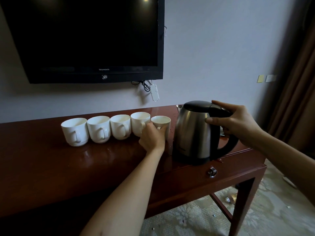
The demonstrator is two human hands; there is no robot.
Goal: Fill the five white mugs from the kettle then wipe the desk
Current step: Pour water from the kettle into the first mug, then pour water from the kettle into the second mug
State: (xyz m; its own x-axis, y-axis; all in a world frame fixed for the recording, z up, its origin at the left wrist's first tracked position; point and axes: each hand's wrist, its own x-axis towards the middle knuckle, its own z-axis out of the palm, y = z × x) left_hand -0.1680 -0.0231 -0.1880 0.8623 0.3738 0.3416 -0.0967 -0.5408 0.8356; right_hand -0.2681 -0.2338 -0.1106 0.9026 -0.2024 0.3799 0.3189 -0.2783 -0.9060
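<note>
Several white mugs stand in a row on the dark red desk (51, 160), from the leftmost mug (75, 132) to the rightmost mug (161, 121). My left hand (152, 137) grips the rightmost mug at its handle side, hiding the handle. A steel kettle (192, 133) with a black lid and handle stands just right of that mug. My right hand (235, 123) sits at the top of the kettle's black handle, thumb on the steel side and fingers over the lid edge.
A black TV (85, 38) hangs on the wall above the mugs, with a white power strip (155, 92) dangling below it. The desk's right end has a drawer pull (212, 172). Brown curtain (296, 82) at right; carpet below.
</note>
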